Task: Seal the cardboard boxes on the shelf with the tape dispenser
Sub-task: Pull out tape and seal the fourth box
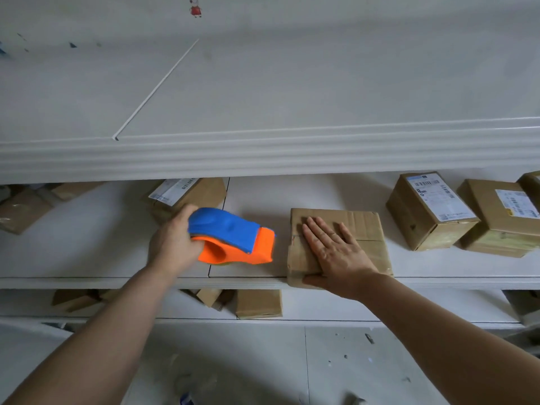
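a person's left hand [175, 244] grips a blue-and-orange tape dispenser [233, 235] by its rear end, fingers curled round the orange underside. its orange nose points right over the middle shelf [87, 258] of a white rack. whether the dispenser touches the shelf board cannot be told.

just beside that nose, but apart from it, a flat cardboard box [365, 226] sits at the shelf's front edge, its near side slightly over the lip. the right hand [336, 249] lies flat on the box's top, fingers straight and spread across the flaps, thumb laid along the front face. it presses down without clasping. a seam between the top flaps runs left to right just past the fingertips.

farther right on the same shelf stand a taller labelled box [429, 211] and a second labelled box [496, 217], close side by side, each with a printed shipping label on top. behind the left hand, a labelled carton [187, 191] is partly hidden by the upper shelf [263, 153]. more brown cartons [23, 209] lie in shadow at far left. the lower shelf carries several boxes, among them a plain carton [258, 304] below the dispenser. a paint-flecked floor [233, 361] shows underneath.
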Action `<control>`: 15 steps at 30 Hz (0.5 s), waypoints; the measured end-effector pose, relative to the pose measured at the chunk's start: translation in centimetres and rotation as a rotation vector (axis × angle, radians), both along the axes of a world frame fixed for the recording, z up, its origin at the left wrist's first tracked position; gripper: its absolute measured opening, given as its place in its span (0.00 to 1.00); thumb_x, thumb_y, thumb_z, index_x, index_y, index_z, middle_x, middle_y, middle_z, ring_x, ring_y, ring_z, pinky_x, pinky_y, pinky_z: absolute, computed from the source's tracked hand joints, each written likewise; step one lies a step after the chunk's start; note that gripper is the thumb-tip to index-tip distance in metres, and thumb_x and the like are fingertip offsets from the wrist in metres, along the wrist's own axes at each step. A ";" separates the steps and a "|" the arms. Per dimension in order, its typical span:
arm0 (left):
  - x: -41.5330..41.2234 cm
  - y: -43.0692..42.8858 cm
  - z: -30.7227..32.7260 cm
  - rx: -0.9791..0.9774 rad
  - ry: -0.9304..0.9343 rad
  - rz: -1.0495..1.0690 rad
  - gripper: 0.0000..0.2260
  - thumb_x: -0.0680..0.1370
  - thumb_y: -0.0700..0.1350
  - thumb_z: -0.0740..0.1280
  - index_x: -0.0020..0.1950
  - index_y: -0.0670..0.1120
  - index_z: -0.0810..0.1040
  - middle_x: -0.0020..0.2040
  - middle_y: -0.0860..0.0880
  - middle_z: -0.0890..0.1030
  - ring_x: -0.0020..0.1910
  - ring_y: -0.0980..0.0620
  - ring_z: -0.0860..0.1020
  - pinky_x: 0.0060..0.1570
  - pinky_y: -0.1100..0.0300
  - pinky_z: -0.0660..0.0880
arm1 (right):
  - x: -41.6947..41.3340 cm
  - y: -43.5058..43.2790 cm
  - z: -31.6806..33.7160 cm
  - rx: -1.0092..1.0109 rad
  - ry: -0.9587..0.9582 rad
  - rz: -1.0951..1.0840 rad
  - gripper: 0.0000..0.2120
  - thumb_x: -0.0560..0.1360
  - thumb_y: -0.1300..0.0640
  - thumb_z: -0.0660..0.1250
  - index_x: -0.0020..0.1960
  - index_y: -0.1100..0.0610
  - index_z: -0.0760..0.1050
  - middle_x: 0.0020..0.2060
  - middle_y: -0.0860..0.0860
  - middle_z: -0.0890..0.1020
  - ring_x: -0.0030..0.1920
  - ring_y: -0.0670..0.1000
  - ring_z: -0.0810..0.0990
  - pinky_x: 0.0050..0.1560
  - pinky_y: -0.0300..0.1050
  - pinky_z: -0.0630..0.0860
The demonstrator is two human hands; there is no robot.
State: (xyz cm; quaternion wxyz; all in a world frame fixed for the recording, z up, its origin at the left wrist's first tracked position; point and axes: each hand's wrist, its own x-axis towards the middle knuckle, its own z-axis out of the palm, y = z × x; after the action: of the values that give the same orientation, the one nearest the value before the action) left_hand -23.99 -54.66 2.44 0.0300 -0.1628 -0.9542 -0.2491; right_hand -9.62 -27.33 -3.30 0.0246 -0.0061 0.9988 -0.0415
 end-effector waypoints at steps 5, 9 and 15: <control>-1.1 -2.5 -1.0 0.009 -0.017 0.078 0.19 0.69 0.36 0.67 0.57 0.49 0.72 0.46 0.47 0.79 0.44 0.43 0.75 0.38 0.54 0.71 | -0.1 0.3 -0.3 0.037 -0.019 -0.010 0.48 0.63 0.27 0.40 0.74 0.52 0.30 0.76 0.47 0.36 0.74 0.48 0.30 0.73 0.53 0.33; -0.9 -2.0 -1.9 -0.018 -0.007 0.074 0.20 0.69 0.36 0.66 0.60 0.49 0.71 0.47 0.45 0.80 0.46 0.39 0.77 0.39 0.54 0.70 | 0.3 0.3 0.1 0.060 -0.006 0.047 0.46 0.66 0.26 0.45 0.74 0.43 0.28 0.77 0.51 0.37 0.76 0.53 0.33 0.75 0.59 0.40; -0.6 -1.1 -2.4 -0.099 -0.014 0.091 0.23 0.71 0.37 0.66 0.64 0.50 0.69 0.50 0.43 0.79 0.48 0.38 0.77 0.40 0.54 0.71 | -0.3 -0.3 1.6 0.041 -0.106 0.081 0.29 0.74 0.34 0.56 0.72 0.33 0.50 0.78 0.51 0.41 0.77 0.58 0.36 0.72 0.68 0.44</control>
State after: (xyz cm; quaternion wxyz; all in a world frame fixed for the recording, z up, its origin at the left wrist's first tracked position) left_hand -24.55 -55.79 0.00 0.0265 -0.1188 -0.9720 -0.2012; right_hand -9.93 -27.60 -1.65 0.0791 -0.0440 0.9957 -0.0203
